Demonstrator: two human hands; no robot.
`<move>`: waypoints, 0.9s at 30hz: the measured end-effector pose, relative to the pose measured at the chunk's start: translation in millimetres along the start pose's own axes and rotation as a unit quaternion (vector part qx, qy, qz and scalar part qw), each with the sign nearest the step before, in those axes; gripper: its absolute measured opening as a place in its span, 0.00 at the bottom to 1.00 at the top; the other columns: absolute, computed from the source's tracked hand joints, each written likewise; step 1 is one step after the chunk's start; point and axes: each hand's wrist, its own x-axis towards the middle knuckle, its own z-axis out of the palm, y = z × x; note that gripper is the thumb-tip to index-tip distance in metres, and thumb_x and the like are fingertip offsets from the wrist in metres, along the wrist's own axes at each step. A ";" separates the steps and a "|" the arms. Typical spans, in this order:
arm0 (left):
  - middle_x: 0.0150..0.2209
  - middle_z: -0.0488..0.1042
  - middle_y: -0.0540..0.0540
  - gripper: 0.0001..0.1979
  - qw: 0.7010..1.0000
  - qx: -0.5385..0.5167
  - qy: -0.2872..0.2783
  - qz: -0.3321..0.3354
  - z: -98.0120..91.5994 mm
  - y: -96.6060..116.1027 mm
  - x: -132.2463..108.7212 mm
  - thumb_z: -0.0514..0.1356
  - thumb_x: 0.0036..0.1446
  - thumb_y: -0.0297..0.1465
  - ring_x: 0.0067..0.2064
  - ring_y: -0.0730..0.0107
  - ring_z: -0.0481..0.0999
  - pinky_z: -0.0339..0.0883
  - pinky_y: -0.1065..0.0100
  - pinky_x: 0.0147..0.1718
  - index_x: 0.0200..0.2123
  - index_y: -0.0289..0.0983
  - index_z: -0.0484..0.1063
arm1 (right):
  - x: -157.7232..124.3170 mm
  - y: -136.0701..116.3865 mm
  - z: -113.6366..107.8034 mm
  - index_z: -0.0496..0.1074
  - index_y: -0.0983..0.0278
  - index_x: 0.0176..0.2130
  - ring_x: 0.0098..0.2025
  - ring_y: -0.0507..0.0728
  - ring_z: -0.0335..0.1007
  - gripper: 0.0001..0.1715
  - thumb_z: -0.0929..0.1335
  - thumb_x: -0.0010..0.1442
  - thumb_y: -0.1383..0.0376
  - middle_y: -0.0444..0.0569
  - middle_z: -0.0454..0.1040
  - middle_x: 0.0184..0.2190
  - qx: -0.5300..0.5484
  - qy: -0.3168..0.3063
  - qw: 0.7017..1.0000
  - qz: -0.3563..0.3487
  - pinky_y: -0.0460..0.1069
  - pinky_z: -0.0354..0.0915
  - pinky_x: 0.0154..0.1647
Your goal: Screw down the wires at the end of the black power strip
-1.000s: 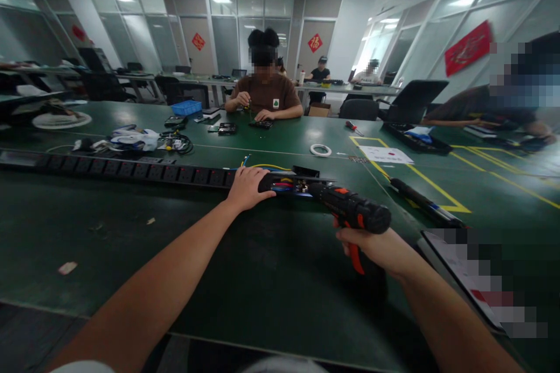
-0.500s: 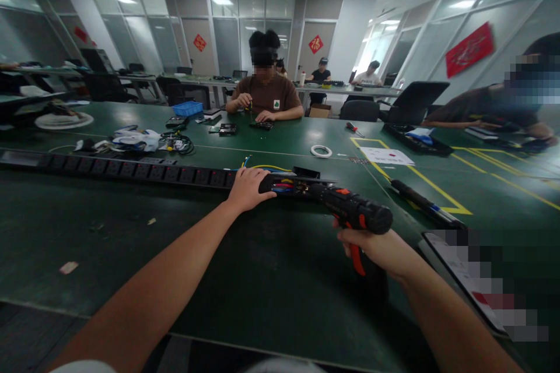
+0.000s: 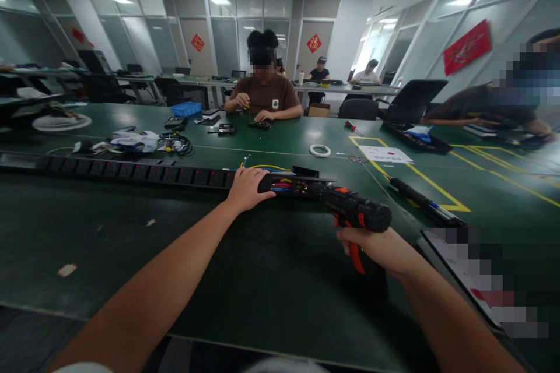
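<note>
A long black power strip [image 3: 149, 173] with a row of sockets lies across the green table. My left hand [image 3: 248, 189] grips it near its right end, fingers over the top and thumb along the near side. Just right of that hand the strip is open, and coloured wires [image 3: 284, 185] show inside. My right hand [image 3: 371, 242] is wrapped round the handle of a black and orange cordless drill [image 3: 356, 207]. The drill's front end points left at the open section of the strip; whether its tip touches anything there is hard to make out.
Beyond the strip lie bundled cables [image 3: 175, 143], a white tape roll [image 3: 320, 150] and a red screwdriver [image 3: 351, 126]. To the right are a black pen-shaped tool [image 3: 426, 201] and a paper sheet [image 3: 385, 154]. A person [image 3: 265, 93] works across the table, another at the right.
The whole view has shifted very slightly. Both hands, the drill and the power strip keep the same positions relative to each other.
</note>
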 end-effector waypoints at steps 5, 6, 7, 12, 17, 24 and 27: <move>0.67 0.77 0.38 0.34 1.000 -0.005 0.000 -0.002 0.1 -0.3 -0.1 0.67 0.67 0.55 0.69 0.41 0.72 0.54 0.40 0.73 0.68 0.43 0.75 | -0.1 0.8 -0.7 0.75 0.59 0.37 0.25 0.58 0.73 0.16 0.73 0.46 0.57 0.42 0.74 0.21 -0.007 0.002 1.000 0.001 0.51 0.67 0.29; 0.67 0.77 0.38 0.34 1.000 -0.007 0.000 -0.003 0.1 -0.1 -0.2 0.67 0.67 0.55 0.69 0.41 0.72 0.54 0.40 0.73 0.67 0.43 0.75 | 0.0 1.1 -0.9 0.75 0.59 0.37 0.26 0.58 0.73 0.16 0.73 0.46 0.57 0.42 0.74 0.21 -0.008 0.002 1.000 0.003 0.51 0.67 0.28; 0.67 0.78 0.38 0.33 1.000 -0.008 0.000 -0.002 0.0 0.2 -0.2 0.67 0.67 0.55 0.69 0.41 0.72 0.54 0.40 0.73 0.67 0.43 0.75 | 0.2 1.4 -1.1 0.75 0.59 0.37 0.26 0.58 0.73 0.16 0.73 0.47 0.57 0.42 0.75 0.21 -0.008 0.003 1.000 0.005 0.51 0.67 0.28; 0.67 0.78 0.38 0.33 1.000 -0.003 0.001 -0.001 -0.7 1.0 -0.2 0.68 0.67 0.55 0.69 0.43 0.73 0.55 0.42 0.73 0.67 0.42 0.75 | 1.7 3.2 -2.5 0.75 0.59 0.38 0.26 0.58 0.73 0.16 0.73 0.47 0.57 0.42 0.75 0.21 -0.008 -0.002 1.000 0.010 0.50 0.67 0.28; 0.67 0.78 0.38 0.34 1.000 -0.003 0.000 -0.003 -1.3 0.4 0.0 0.68 0.66 0.55 0.69 0.42 0.73 0.55 0.41 0.73 0.67 0.42 0.75 | 1.2 2.7 -1.9 0.75 0.59 0.37 0.25 0.57 0.73 0.15 0.73 0.48 0.58 0.42 0.76 0.21 -0.009 -0.002 1.000 0.002 0.50 0.67 0.28; 0.67 0.78 0.37 0.34 1.000 -0.004 0.001 -0.006 -1.0 1.6 -0.9 0.68 0.67 0.55 0.69 0.41 0.72 0.54 0.41 0.74 0.67 0.41 0.75 | -0.2 1.7 -1.2 0.75 0.59 0.37 0.25 0.57 0.73 0.15 0.73 0.48 0.58 0.42 0.75 0.21 -0.008 -0.002 1.000 0.000 0.50 0.67 0.28; 0.66 0.78 0.38 0.34 1.000 0.000 0.002 -0.003 -0.2 1.4 -0.7 0.68 0.67 0.55 0.69 0.42 0.73 0.55 0.42 0.73 0.67 0.41 0.75 | 0.5 1.8 -1.6 0.75 0.59 0.37 0.25 0.57 0.72 0.16 0.73 0.47 0.57 0.42 0.75 0.20 -0.009 -0.002 1.000 0.002 0.50 0.67 0.28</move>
